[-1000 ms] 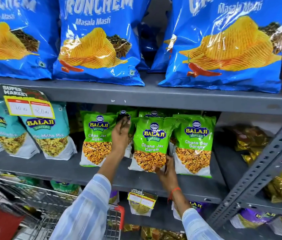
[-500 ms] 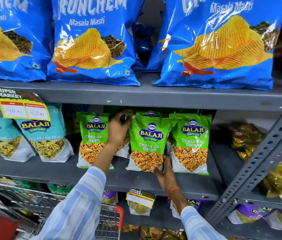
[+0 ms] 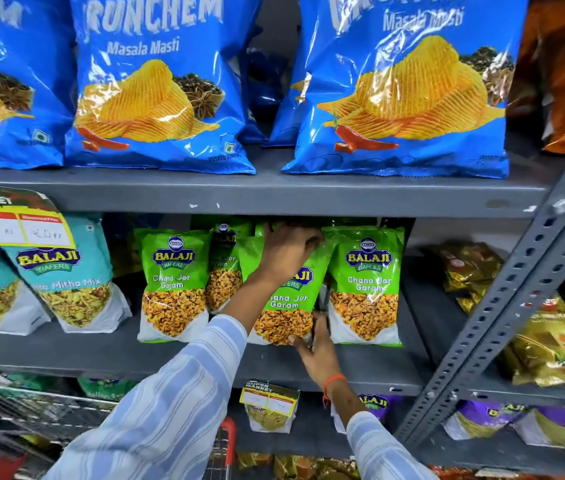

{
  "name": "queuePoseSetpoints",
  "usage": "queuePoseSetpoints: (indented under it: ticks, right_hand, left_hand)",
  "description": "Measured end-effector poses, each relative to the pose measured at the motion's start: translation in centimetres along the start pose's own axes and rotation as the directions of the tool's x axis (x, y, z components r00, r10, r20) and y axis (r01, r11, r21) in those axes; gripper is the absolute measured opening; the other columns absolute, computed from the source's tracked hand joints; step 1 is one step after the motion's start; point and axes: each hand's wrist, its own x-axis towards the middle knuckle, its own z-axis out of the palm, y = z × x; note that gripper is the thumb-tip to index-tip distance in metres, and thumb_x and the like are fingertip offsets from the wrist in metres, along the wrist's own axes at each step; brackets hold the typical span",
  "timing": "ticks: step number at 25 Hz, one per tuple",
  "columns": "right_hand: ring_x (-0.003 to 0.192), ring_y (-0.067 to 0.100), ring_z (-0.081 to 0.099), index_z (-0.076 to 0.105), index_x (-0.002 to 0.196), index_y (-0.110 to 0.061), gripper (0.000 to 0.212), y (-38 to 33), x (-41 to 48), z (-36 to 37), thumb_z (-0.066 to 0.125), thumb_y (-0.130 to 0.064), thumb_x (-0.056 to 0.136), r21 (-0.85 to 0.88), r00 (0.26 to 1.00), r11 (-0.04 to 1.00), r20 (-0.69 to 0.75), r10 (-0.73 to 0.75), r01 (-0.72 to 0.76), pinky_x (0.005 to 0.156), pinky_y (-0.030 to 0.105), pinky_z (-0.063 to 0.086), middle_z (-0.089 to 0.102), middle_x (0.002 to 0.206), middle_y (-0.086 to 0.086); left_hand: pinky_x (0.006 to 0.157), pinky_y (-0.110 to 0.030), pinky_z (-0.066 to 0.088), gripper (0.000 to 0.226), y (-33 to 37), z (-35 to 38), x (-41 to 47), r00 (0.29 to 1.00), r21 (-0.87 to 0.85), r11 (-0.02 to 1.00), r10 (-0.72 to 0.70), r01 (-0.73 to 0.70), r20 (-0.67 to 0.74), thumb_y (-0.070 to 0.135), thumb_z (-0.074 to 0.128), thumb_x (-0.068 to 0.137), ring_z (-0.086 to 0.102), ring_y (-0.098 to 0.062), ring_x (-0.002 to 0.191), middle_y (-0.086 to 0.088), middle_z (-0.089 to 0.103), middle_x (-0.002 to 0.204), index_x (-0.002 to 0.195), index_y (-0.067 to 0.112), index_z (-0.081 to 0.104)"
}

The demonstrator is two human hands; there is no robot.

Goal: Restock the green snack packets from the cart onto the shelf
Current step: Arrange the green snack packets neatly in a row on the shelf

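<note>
Left hand [image 3: 288, 251] is up at the top of the middle green packet [image 3: 284, 306], fingers curled over its upper edge and gripping it. Right hand [image 3: 315, 348] is down low, fingers pinching that same packet's bottom corner, an orange thread on the wrist. So both hands are clamped on one packet, and it stands upright on the grey shelf [image 3: 101, 355], front row. Just to its right, touching it, another green packet [image 3: 365, 282] stands upright; to its left sits a third [image 3: 173, 282], with one more [image 3: 223, 268] tucked behind between them. Further left, teal mix packets [image 3: 66, 271] lean under a yellow price tag [image 3: 17, 220]. Above, big blue chip bags [image 3: 159, 84] fill the upper shelf. Down at bottom left, the wire cart [image 3: 31, 410] with its red handle [image 3: 228, 431].
</note>
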Motion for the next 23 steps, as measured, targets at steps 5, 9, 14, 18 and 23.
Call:
queuePoseSetpoints:
  ticks: [5, 9, 14, 18, 23]
  right_hand:
    - [0.084, -0.003, 0.051, 0.031, 0.134, -0.008, 0.059, -0.2, 0.3, -0.1, 0.063, -0.009, 0.085, 0.015, 1.000, 1.000, 0.004, -0.007, 0.006, 0.077, 0.010, 0.035, 0.052, 0.101, -0.014]
    - [0.111, 0.011, 0.049, 0.032, 0.133, -0.007, 0.057, -0.6, 0.5, 0.1, 0.062, -0.001, 0.084, 0.070, 1.000, 0.997, -0.009, -0.017, 0.017, 0.093, 0.014, 0.040, 0.050, 0.119, -0.007]
    - [0.127, 0.024, 0.044, 0.028, 0.136, -0.008, 0.059, -0.7, 1.8, 0.3, 0.056, 0.001, 0.085, 0.032, 0.998, 0.998, 0.039, 0.053, -0.055, 0.106, 0.031, 0.033, 0.048, 0.133, 0.008]
    - [0.138, 0.026, 0.032, 0.019, 0.143, -0.007, 0.062, -1.0, 1.9, 0.9, 0.051, -0.008, 0.090, -0.030, 0.993, 0.995, 0.077, 0.094, -0.092, 0.109, 0.032, 0.030, 0.030, 0.150, 0.012]
    - [0.136, 0.026, 0.033, 0.019, 0.143, -0.006, 0.060, -1.4, 0.9, 1.3, 0.048, -0.003, 0.091, -0.004, 0.998, 0.998, -0.010, 0.062, -0.062, 0.101, 0.021, 0.027, 0.031, 0.149, 0.016]
  left_hand:
    - [0.106, -0.056, 0.030, 0.062, -1.0, 0.3, -1.2, 0.973, 0.036, 0.996, -0.077, 0.087, -0.216, 0.065, 0.054, 0.073, 0.052, -0.034, 0.118, -0.011, 0.066, 0.118, 0.112, 0.017, 0.061]
    - [0.116, -0.047, 0.015, 0.123, -6.3, 2.9, -7.9, 0.905, -0.226, 0.906, -0.396, 0.357, -0.155, 0.086, 0.044, 0.050, 0.018, -0.025, 0.144, -0.008, 0.021, 0.156, 0.146, 0.018, 0.009]
    - [0.088, -0.031, 0.042, 0.072, -9.1, 7.6, -13.1, 0.889, -0.649, 0.618, -0.392, 0.444, 0.236, 0.035, 0.069, 0.077, 0.047, -0.035, 0.125, -0.020, 0.054, 0.132, 0.138, 0.026, 0.031]
    - [0.052, -0.021, 0.035, 0.057, -9.3, 8.0, -13.3, 0.884, -0.606, 0.657, -0.427, 0.449, 0.191, 0.037, 0.063, 0.082, 0.049, -0.023, 0.056, -0.019, 0.043, 0.059, 0.130, 0.016, 0.044]
    - [0.050, -0.015, 0.029, 0.060, -9.1, 8.0, -12.8, 0.873, -0.587, 0.653, -0.421, 0.480, 0.246, 0.027, 0.062, 0.086, 0.038, -0.015, 0.057, -0.007, 0.036, 0.059, 0.138, 0.020, 0.034]
